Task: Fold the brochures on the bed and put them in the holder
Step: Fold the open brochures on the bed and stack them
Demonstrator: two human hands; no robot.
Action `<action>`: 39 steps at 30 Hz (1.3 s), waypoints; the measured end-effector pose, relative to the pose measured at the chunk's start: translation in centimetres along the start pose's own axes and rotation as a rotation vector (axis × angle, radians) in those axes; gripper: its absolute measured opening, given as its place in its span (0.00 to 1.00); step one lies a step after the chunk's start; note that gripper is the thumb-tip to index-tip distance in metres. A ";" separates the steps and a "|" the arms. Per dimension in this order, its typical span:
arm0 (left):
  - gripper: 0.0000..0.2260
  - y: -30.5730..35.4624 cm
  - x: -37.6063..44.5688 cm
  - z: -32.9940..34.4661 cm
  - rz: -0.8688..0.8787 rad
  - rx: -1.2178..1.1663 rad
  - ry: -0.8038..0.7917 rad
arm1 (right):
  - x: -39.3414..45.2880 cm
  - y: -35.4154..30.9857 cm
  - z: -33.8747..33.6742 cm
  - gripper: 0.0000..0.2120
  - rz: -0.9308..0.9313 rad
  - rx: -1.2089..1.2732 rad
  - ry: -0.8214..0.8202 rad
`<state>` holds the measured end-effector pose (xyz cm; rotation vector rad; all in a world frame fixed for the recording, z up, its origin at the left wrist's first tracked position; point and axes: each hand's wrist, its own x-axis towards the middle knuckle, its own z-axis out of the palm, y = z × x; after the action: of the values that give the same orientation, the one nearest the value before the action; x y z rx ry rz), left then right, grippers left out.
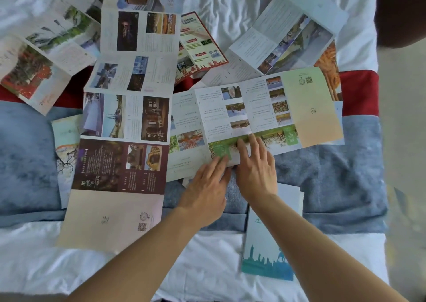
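1. Both hands are down on the near edge of the green brochure (260, 110), which lies unfolded across the middle of the bed (230, 9).
2. Left hand (205, 193): fingers straight, tips on the brochure's bottom flap, grip spread flat and holding nothing.
3. Right hand (255, 170): fingers out flat too, pressing the fold line just beside the left.
4. A long maroon brochure (119, 163) lies open to the left, a folded teal one (265, 251) sits under the right forearm.
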<state>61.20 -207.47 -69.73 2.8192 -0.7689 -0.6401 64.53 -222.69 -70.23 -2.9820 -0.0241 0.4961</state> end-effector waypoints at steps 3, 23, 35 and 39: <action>0.33 0.8 0.1 -0.1 -0.021 0.003 -0.001 | 0.1 0.3 -0.2 0.32 -0.007 0.026 0.019; 0.36 2.7 1.6 -1.4 -0.168 0.081 0.063 | 2.3 3.2 -2.3 0.26 0.826 0.972 0.193; 0.28 2.4 1.0 -0.5 -0.131 0.069 0.048 | 3.3 4.8 -2.9 0.03 1.204 1.498 0.210; 0.25 2.6 0.9 -0.8 -0.106 0.057 0.062 | 2.8 5.3 -3.5 0.02 1.247 1.619 0.218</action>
<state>61.08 -210.11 -68.70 2.9327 -0.6399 -0.5509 68.26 -228.20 -68.50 -1.1262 1.4388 0.0721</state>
